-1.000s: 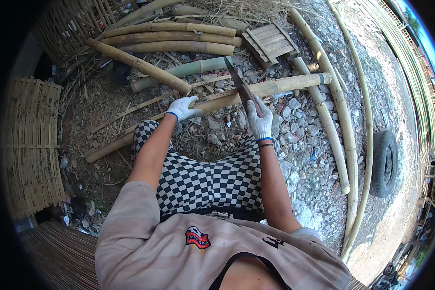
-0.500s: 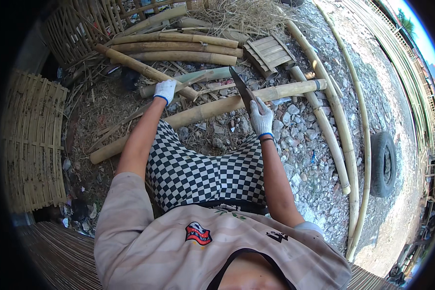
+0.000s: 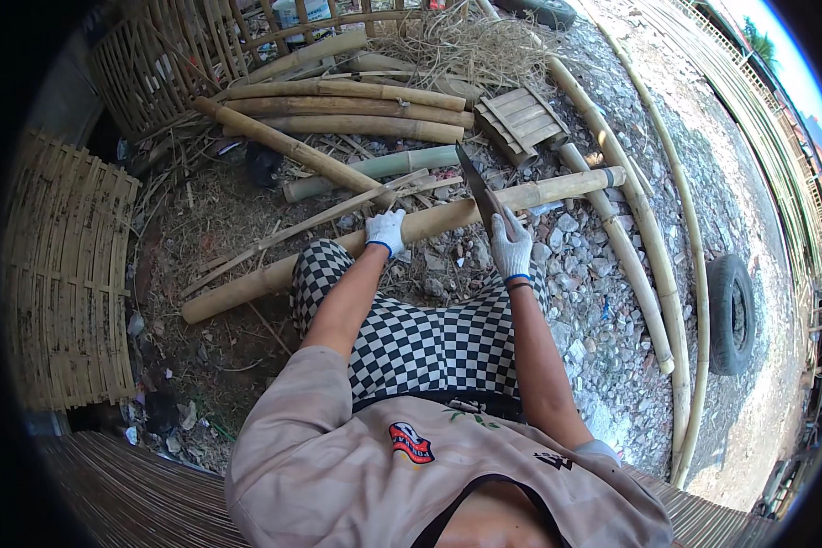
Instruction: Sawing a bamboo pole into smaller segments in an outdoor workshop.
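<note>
A thick pale bamboo pole slants across in front of my checkered knees, low at the left and higher at the right. My left hand, in a white glove with a blue cuff, is closed on the pole, close to the lower end of another bamboo piece. In my right hand, gloved the same way, is a handsaw held by its handle. Its dark blade points up and away, crossing the pole right of my left hand. Whether the teeth touch the pole I cannot tell.
Several cut bamboo lengths lie beyond, with a green bamboo piece nearer. A small slatted bamboo item sits beyond the pole. Long poles and a tyre lie at right on rubble. A bamboo panel stands left.
My left hand has moved right and nearer, from the split strips by the other bamboo onto the thick pole. The saw stays in my right hand. The whole view has shifted slightly.
</note>
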`<state>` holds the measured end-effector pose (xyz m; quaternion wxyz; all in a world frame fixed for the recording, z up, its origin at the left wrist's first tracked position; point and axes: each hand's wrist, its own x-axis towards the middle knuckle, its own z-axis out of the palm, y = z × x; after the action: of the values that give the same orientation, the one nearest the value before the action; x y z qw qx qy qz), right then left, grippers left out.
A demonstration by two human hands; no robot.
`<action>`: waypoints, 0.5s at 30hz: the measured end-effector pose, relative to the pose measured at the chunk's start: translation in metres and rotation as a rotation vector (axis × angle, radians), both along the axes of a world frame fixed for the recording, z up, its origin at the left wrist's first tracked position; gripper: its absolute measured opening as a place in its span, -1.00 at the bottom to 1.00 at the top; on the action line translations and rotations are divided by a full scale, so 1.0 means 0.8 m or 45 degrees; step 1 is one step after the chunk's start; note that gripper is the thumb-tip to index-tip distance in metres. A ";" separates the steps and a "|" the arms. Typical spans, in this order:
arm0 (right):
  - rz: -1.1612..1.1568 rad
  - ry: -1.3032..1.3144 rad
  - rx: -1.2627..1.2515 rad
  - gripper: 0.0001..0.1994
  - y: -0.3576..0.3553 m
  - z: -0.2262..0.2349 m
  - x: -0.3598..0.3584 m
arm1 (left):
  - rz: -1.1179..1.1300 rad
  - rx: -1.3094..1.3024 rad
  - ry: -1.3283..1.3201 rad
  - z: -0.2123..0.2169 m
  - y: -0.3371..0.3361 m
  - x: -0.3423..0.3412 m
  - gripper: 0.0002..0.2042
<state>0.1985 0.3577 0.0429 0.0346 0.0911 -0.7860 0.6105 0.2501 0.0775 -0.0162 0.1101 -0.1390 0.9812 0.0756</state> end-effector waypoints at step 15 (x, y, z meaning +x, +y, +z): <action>-0.038 0.185 0.147 -0.57 -0.065 -0.006 0.069 | 0.172 -0.225 -0.597 0.033 -0.037 -0.018 -0.15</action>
<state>0.2534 0.3055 0.0378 0.0953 0.1254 -0.8166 0.5553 0.2358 0.0480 0.0098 0.3168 -0.2271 0.9201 -0.0375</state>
